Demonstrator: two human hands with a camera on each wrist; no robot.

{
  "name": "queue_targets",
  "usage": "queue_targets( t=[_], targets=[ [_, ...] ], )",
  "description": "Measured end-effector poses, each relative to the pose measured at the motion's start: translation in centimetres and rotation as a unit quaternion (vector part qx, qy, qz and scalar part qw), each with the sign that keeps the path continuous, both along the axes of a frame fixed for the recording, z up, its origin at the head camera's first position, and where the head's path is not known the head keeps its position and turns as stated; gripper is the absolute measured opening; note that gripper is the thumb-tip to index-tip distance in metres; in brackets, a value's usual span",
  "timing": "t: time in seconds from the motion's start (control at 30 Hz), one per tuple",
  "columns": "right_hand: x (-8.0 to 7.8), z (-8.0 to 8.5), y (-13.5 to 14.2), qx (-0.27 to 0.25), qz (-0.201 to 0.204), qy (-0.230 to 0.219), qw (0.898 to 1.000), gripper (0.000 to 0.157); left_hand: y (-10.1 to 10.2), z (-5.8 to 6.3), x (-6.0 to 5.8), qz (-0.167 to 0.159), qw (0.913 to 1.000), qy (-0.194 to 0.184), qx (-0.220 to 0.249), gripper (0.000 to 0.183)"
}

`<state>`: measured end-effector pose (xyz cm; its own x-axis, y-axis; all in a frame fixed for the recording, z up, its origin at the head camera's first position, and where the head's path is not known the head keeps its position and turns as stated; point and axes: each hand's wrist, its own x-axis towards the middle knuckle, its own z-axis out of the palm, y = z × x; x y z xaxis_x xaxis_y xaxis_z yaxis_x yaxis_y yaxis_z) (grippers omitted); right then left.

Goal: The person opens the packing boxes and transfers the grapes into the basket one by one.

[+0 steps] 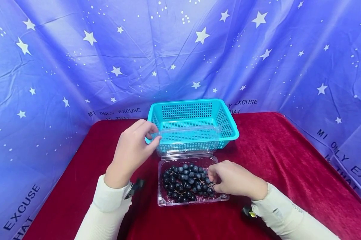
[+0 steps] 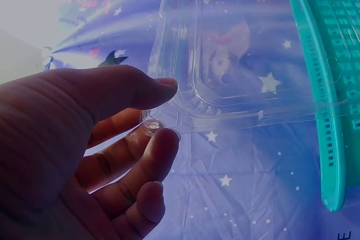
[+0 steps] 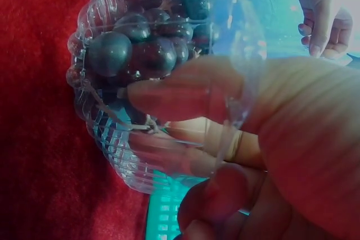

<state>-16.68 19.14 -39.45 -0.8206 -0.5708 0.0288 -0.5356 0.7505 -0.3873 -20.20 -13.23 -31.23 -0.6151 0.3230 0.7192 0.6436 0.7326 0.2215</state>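
Note:
A clear plastic clamshell box [image 1: 163, 200] holds a bunch of dark grapes [image 1: 184, 180], and its hinged lid [image 1: 188, 151] stands raised at the back. My left hand [image 1: 135, 145] pinches the lid's corner between thumb and fingers; the left wrist view shows the transparent corner [image 2: 185, 105] between the thumb and fingertips. Reaching over the box's right wall, my right hand [image 1: 235, 180] has its thumb and fingers curled around the grape stem [image 3: 143, 126]. In the right wrist view those fingers [image 3: 174, 96] show through the clear wall, beside the grapes.
Behind the box stands a turquoise perforated basket [image 1: 232, 133], overlapped by the raised lid in the head view. A dark red cloth [image 1: 276, 160] covers the table. Blue star-printed curtains [image 1: 180, 50] hang at the back and both sides.

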Motion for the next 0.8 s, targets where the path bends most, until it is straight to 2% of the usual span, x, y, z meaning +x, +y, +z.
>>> queue_targets(
  t=[0.8],
  targets=[
    [0.42,0.35,-0.14,0.027,0.004,0.031,0.999,0.027,0.05,-0.07,0.05,0.0,1.0,0.009,-0.004,0.014]
  ],
)
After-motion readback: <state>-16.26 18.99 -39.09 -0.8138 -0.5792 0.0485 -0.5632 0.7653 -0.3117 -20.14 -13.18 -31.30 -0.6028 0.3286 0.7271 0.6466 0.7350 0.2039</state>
